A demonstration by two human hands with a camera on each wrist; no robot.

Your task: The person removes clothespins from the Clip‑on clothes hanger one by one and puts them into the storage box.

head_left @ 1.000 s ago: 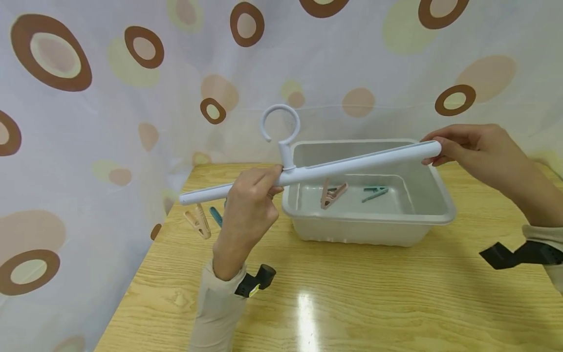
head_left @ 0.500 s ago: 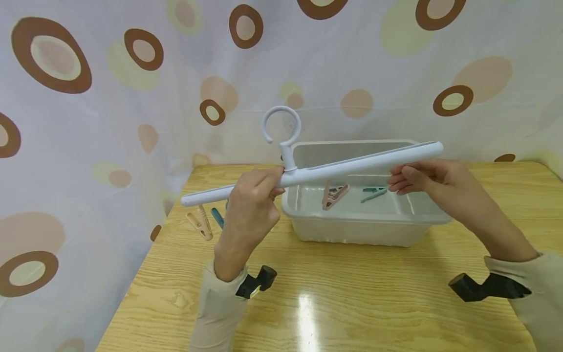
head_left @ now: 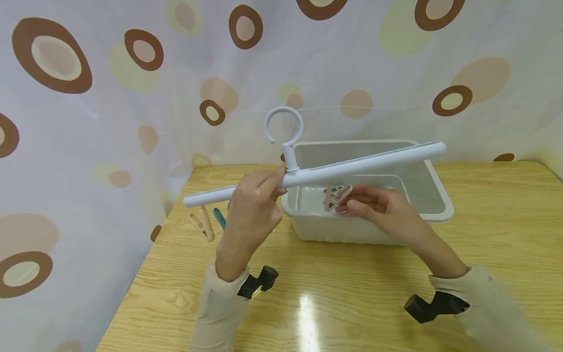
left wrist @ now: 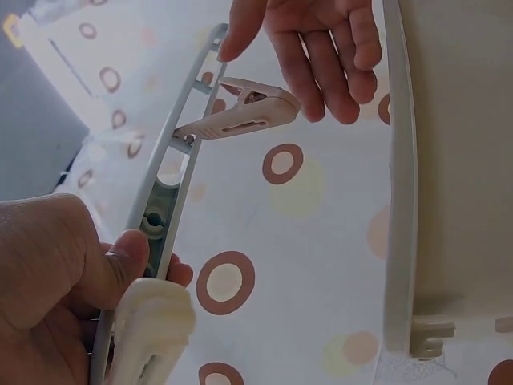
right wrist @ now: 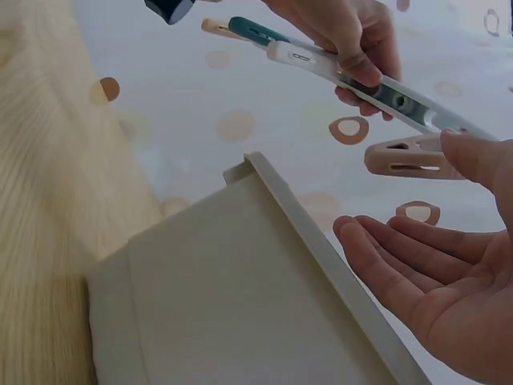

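My left hand (head_left: 252,210) grips the middle of a white hanger (head_left: 374,162), just below its hook, and the bar slants up to the right. From the bar hangs a pink clip (left wrist: 248,119). My right hand (head_left: 396,210) is beside that clip with fingers spread; in the right wrist view its thumb overlaps the clip (right wrist: 401,160), and contact is unclear. On the left half are a peach clip (head_left: 202,224), a teal clip (right wrist: 255,32) and a whitish clip (left wrist: 152,333). My right hand nearly hides another teal clip.
A white plastic bin (head_left: 347,227) stands on the wooden table (head_left: 343,283) behind and below the hanger's right half. A spotted curtain (head_left: 308,58) hangs behind the table and along its left side.
My right hand has left the hanger's right end and moved left and down to the pink clip. My left hand keeps its grip, and the hanger has shifted slightly right.
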